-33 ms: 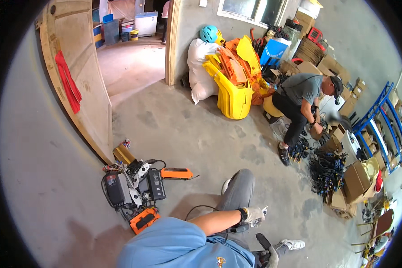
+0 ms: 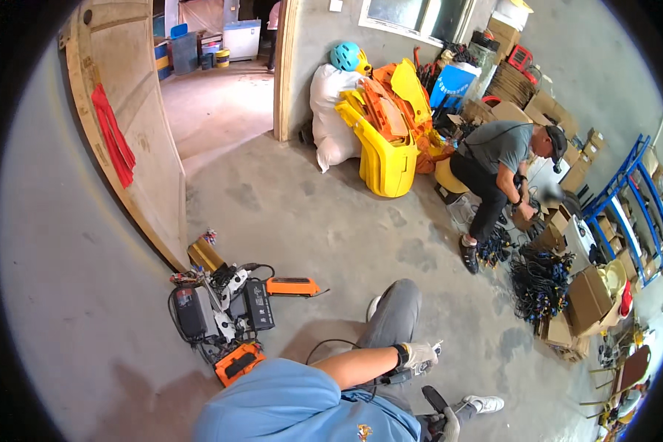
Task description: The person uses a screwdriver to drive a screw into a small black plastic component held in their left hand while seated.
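Observation:
My left hand (image 2: 419, 356), in a pale work glove with a black band at the wrist, is in front of my bent grey-trousered knee. Its fingers are closed, and a small silvery piece (image 2: 437, 347) shows at their tips, too small to name. Just below this hand sits a dark grey part (image 2: 399, 376) with a thin black cable beside it; whether the hand grips it is unclear. Lower down, my right hand (image 2: 449, 426), also gloved, is closed around a black flat oblong piece (image 2: 435, 398) that sticks up from it. The picture's lower edge cuts off part of that hand.
On the floor to my left lie black battery-like boxes (image 2: 258, 304), cables and orange-cased parts (image 2: 292, 286). Yellow plastic shells (image 2: 387, 166) stand by the wall. A seated co-worker (image 2: 493, 158) bends over a cable heap (image 2: 539, 283) beside open cartons (image 2: 591, 300). A wooden door (image 2: 129, 96) stands ajar.

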The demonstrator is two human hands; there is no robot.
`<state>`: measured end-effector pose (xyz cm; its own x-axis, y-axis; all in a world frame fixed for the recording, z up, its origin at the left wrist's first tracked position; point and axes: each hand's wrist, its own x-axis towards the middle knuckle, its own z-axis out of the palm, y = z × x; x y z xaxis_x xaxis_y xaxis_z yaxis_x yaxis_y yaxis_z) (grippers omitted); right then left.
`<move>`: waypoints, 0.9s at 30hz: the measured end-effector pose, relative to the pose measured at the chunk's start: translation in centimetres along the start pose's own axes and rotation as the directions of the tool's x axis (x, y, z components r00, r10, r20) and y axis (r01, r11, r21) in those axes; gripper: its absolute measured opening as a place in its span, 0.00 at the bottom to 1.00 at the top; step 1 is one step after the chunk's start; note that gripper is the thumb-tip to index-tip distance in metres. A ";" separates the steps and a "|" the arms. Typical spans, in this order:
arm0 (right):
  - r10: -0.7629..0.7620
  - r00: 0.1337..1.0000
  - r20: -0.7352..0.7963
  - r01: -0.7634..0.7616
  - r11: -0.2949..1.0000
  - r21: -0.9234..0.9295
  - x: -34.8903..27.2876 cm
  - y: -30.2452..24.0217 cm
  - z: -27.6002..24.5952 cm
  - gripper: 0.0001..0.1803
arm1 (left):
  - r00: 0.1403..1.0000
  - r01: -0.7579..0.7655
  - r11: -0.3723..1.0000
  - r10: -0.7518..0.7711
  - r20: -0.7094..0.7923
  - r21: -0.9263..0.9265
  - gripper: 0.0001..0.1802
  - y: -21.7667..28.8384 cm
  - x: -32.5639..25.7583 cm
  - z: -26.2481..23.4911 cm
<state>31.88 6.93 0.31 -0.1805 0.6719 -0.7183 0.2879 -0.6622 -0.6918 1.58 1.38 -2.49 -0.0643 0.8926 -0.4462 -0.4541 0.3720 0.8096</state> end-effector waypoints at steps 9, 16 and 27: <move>0.002 1.000 -0.020 -0.002 1.000 0.016 1.2 0.7 -1.0 0.22 | 1.000 0.009 0.992 -0.007 0.016 -0.125 0.09 -1.0 0.3 -0.1; 0.012 1.000 -0.003 -0.012 0.998 -0.068 -0.4 -0.5 -0.3 0.22 | 1.000 0.020 0.999 -0.020 0.013 -0.027 0.08 -0.5 0.1 0.0; 0.006 0.999 -0.039 -0.005 1.000 0.017 0.2 0.2 -0.3 0.20 | 1.000 -0.011 0.993 0.010 -0.010 -0.120 0.09 -2.4 2.0 -0.3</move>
<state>32.19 7.08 0.03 -0.1420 0.6803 -0.7191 0.2729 -0.6714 -0.6891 2.30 2.16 -5.44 -0.0776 0.8937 -0.4419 -0.5570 0.3287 0.7627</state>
